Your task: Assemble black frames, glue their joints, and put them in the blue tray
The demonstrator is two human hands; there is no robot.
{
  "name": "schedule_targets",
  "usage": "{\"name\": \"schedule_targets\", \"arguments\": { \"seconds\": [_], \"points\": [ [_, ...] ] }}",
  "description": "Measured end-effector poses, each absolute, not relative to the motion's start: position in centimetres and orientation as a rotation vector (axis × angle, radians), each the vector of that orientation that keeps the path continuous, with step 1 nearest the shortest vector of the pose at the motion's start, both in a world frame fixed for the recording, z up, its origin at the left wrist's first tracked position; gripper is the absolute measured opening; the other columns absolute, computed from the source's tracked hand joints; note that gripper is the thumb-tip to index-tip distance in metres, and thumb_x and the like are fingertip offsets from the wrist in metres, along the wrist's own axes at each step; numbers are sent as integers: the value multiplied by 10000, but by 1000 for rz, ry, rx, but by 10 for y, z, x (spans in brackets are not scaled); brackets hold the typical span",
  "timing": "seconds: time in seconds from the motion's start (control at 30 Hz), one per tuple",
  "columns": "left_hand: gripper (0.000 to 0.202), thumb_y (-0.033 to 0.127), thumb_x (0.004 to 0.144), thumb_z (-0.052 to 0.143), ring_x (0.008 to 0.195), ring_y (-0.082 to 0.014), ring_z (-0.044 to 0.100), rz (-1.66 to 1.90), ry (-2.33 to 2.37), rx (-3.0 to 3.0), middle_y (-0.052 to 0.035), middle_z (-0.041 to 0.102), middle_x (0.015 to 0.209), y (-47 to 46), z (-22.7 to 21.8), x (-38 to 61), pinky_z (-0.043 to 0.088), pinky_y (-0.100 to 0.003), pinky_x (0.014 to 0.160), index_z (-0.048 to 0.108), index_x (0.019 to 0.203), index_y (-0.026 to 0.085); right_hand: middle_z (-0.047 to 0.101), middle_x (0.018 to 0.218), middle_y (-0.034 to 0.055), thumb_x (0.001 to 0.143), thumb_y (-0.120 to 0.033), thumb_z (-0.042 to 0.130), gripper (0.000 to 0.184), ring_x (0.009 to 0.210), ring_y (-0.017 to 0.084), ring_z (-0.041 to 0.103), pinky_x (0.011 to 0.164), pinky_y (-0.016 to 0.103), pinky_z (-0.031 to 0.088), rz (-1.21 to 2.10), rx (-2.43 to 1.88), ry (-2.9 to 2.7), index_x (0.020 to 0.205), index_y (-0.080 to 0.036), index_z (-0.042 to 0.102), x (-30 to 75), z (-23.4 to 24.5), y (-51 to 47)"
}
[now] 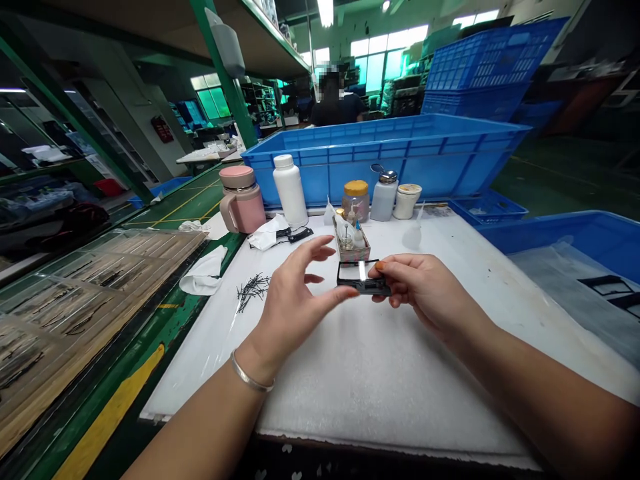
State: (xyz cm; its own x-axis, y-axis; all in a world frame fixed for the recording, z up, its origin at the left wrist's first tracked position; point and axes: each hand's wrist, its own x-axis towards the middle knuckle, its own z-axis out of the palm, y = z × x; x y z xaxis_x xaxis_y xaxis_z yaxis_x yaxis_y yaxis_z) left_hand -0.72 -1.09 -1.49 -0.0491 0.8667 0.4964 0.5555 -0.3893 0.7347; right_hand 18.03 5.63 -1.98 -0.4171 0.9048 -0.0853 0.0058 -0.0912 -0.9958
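Note:
My right hand (pixel 417 283) grips the right end of a small black rectangular frame (pixel 363 285) between thumb and fingers, above the white padded work surface (pixel 350 373). A pale strip shows across the frame's opening. My left hand (pixel 300 287) is spread open, its thumb tip at the frame's lower left edge and its other fingers raised apart from it. A heap of thin black strips (pixel 253 290) lies left of my left hand. Just beyond the frame stands a small box (pixel 354 253) with little bottles in it.
Behind are a pink mug (pixel 243 203), a white bottle (pixel 290 193), a yellow-lidded jar (pixel 355 200), a pump bottle (pixel 385 198) and a large blue crate (pixel 390 157). Trays of strips (pixel 100 293) lie left. A plastic-lined blue bin (pixel 575 240) stands right. A person (pixel 336 103) sits beyond.

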Motion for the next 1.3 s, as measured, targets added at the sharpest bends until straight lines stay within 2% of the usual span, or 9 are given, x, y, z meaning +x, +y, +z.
{"name": "schedule_targets", "arguments": {
  "seconds": [0.07, 0.17, 0.37, 0.47, 0.57, 0.73, 1.03, 1.2, 1.3],
  "points": [
    [614, 313, 715, 791, 1124, -225, 524, 1364, 1525, 2321, -85, 576, 1213, -14, -16, -3, 519, -348, 899, 538, 1265, 210, 634, 633, 45, 770, -309, 629, 198, 557, 121, 624, 424, 153, 374, 1657, -1032, -1417, 738, -123, 690, 180, -20, 57],
    [361, 125, 808, 662, 1133, -228, 486, 1207, 1491, 2743, -92, 603, 1152, -16, -19, 3, 456, -388, 988, 625, 1165, 163, 631, 647, 45, 767, -309, 634, 199, 562, 111, 615, 433, 147, 374, 1741, -997, -1372, 721, -122, 686, 180, -21, 56],
    [272, 40, 825, 607, 957, -187, 523, 1397, 1497, 2793, -56, 677, 991, -17, -20, 3, 479, -331, 869, 693, 1054, 160, 636, 672, 40, 799, -339, 658, 216, 577, 97, 603, 473, 147, 409, 1794, -893, -1329, 777, -129, 700, 180, -21, 56],
    [251, 63, 833, 621, 931, -166, 564, 1629, 1461, 2424, -44, 674, 977, -17, -17, -2, 475, -314, 857, 716, 1018, 202, 657, 695, 45, 826, -407, 653, 271, 584, 94, 605, 486, 153, 422, 1768, -827, -1305, 830, -142, 705, 181, -21, 56],
    [176, 139, 828, 664, 974, -169, 594, 1755, 1345, 1832, -47, 666, 1007, -12, -16, -7, 483, -290, 866, 730, 972, 216, 698, 849, 64, 836, -420, 653, 279, 668, 105, 636, 521, 159, 439, 1669, -860, -1350, 950, -171, 706, 180, -19, 55],
    [213, 215, 825, 681, 985, -190, 617, 1532, 1004, 1135, -87, 679, 1063, -3, -19, -9, 505, -293, 860, 696, 1032, 169, 667, 1089, 59, 822, -374, 684, 337, 874, 161, 658, 579, 195, 468, 1614, -836, -1568, 1125, -229, 658, 177, -19, 52],
    [297, 261, 788, 724, 860, -154, 638, 1234, 1087, 1156, -41, 691, 941, -3, -21, -3, 503, -216, 705, 637, 1065, 199, 626, 678, 14, 864, -350, 618, 210, 635, 123, 587, 578, 230, 452, 1459, -802, -1783, 822, -153, 675, 180, -16, 50],
    [252, 319, 775, 729, 802, -165, 646, 1183, 1176, 1233, -64, 709, 866, -3, -18, -6, 495, -220, 670, 683, 964, 158, 642, 702, 17, 852, -357, 623, 219, 636, 130, 591, 588, 246, 470, 1330, -840, -1867, 907, -157, 692, 188, -6, 55],
    [264, 310, 742, 753, 778, -167, 648, 1198, 1182, 1147, -79, 717, 861, -3, -18, -8, 493, -219, 655, 699, 938, 142, 685, 861, 52, 817, -380, 652, 288, 773, 164, 632, 621, 259, 504, 1046, -956, -1665, 1004, -162, 677, 206, -5, 81]
  ]
}}
